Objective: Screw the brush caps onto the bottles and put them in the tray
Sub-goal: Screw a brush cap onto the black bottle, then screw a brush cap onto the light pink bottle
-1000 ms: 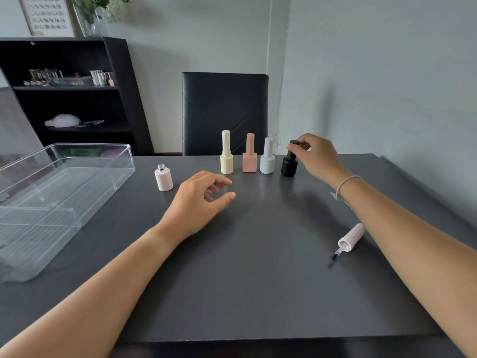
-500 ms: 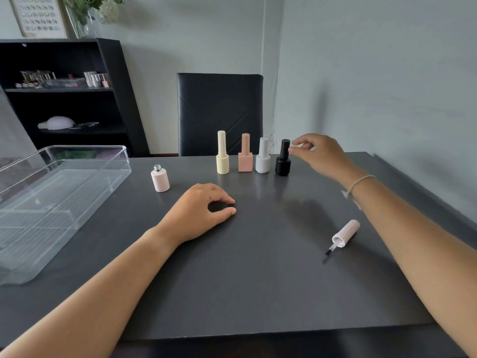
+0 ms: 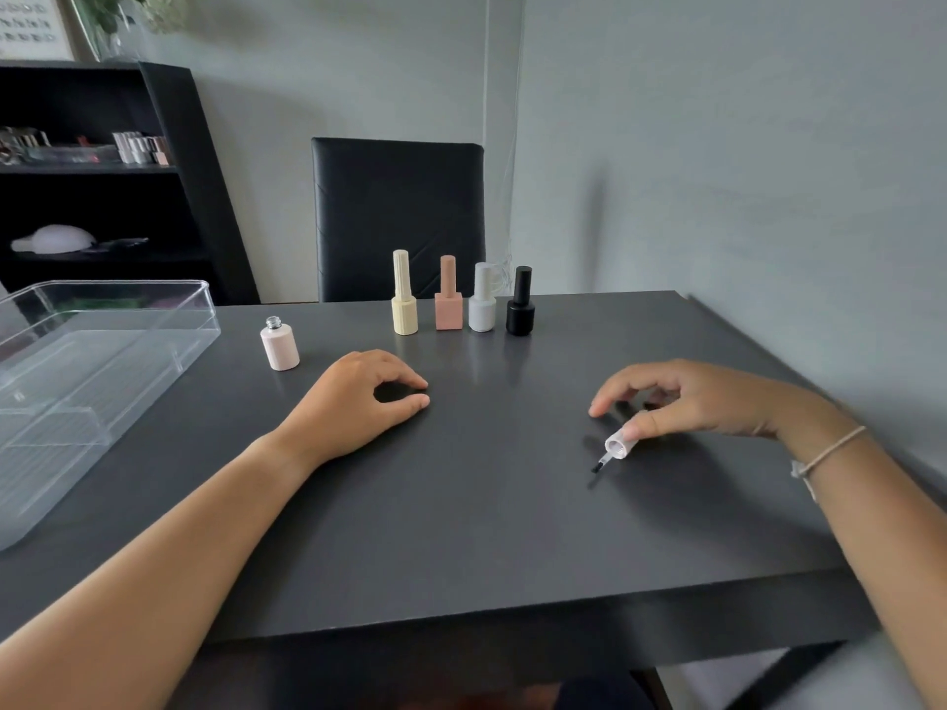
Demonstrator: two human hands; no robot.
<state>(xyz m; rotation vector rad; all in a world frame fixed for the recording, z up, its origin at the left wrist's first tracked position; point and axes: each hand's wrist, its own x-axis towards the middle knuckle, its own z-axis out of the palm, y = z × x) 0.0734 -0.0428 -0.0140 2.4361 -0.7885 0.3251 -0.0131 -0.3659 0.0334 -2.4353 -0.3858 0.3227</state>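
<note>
Four bottles capped; my right hand (image 3: 686, 402) has dropped from the black bottle (image 3: 520, 304) onto the last cap (image 3: 621, 443), fingers apparently pinching it. Left hand (image 3: 353, 402) loosely curled, empty.

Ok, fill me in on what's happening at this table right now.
A person is capping small bottles. The right hand is closing its fingers around a pale pink brush cap lying on the dark table. The left hand rests on the table, holding nothing. The matching pink bottle stands open near the clear tray. Four bottles with caps on, yellow, peach, white and black, stand in a row at the back. No bottle is in the tray.
</note>
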